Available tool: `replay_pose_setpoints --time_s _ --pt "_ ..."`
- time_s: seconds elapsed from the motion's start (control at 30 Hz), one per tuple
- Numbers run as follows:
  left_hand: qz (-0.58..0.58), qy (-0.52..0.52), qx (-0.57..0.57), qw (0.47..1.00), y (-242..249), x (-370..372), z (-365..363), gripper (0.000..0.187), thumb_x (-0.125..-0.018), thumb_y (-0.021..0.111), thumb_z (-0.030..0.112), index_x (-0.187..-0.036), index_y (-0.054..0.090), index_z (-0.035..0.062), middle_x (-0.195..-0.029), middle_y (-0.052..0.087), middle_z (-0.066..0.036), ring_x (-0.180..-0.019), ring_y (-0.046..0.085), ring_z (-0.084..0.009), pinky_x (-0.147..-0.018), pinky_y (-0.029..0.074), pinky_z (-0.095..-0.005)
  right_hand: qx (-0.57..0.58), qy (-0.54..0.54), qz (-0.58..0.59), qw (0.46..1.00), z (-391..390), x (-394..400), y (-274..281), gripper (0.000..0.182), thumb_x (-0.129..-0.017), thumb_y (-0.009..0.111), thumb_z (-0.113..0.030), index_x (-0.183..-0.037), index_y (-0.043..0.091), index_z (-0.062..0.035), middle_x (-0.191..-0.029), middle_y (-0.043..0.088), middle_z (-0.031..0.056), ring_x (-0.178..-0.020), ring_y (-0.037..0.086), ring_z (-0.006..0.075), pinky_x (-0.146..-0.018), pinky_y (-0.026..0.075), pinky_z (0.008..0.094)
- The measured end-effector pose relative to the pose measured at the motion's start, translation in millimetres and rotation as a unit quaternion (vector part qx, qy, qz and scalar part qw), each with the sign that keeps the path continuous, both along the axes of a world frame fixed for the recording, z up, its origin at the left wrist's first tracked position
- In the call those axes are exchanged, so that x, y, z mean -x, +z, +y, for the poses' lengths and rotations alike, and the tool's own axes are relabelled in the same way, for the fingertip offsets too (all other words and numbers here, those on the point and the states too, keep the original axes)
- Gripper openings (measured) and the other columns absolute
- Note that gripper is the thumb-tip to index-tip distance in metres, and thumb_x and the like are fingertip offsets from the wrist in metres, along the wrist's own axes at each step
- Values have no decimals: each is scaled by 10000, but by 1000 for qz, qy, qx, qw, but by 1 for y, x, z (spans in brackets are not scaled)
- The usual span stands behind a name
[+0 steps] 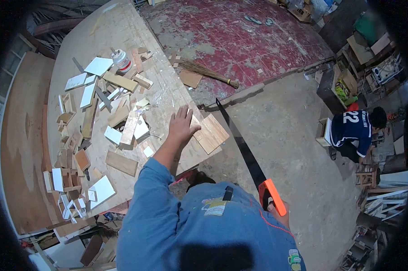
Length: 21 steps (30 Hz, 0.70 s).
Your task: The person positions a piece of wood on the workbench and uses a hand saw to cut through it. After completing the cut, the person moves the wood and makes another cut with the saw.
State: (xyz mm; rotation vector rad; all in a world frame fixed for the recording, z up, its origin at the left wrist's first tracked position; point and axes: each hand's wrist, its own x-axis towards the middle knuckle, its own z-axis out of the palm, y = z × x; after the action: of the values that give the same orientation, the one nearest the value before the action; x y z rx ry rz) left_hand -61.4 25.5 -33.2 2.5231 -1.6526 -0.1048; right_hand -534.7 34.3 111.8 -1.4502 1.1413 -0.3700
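Note:
My left hand (183, 126) lies flat with fingers stretched out on the left end of a light wooden board (209, 134). The board rests at the corner of the worktable (167, 90), its right end reaching the table's edge. In my right hand (279, 214) is a handsaw (244, 149) with a black blade and an orange handle. The blade points up and away, to the right of the board and apart from it, over the concrete floor. Part of my right hand is hidden behind the handle.
Wood offcuts (121, 165) and white pieces (99, 66) litter the table's left side, around a white jar (121, 60). A stick broom (208, 73) lies on the floor beyond. At right, a person (350, 128) in a dark jersey sits bent over near stacked scrap wood.

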Motion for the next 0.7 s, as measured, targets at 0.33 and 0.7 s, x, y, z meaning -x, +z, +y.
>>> replay_pose_setpoints --time_s 0.33,0.7 --pt "36 163 -7 986 19 62 58 1090 -646 656 721 -1401 356 -5 -1489 301 -197 -1428 178 -343 -1110 130 -596 -36 -16 -58 998 -4 -17 -3 386 -819 735 -366 -783 570 -19 -667 516 -31 -610 450 74 -538 365 262" --pt "90 42 147 984 0 82 76 790 -606 815 383 -1254 511 49 -1235 493 -148 -1213 430 -322 -1043 294 -498 -55 -6 -80 995 -2 -29 -23 288 -836 699 -255 -737 536 -39 -642 475 -39 -598 412 70 -524 339 271"
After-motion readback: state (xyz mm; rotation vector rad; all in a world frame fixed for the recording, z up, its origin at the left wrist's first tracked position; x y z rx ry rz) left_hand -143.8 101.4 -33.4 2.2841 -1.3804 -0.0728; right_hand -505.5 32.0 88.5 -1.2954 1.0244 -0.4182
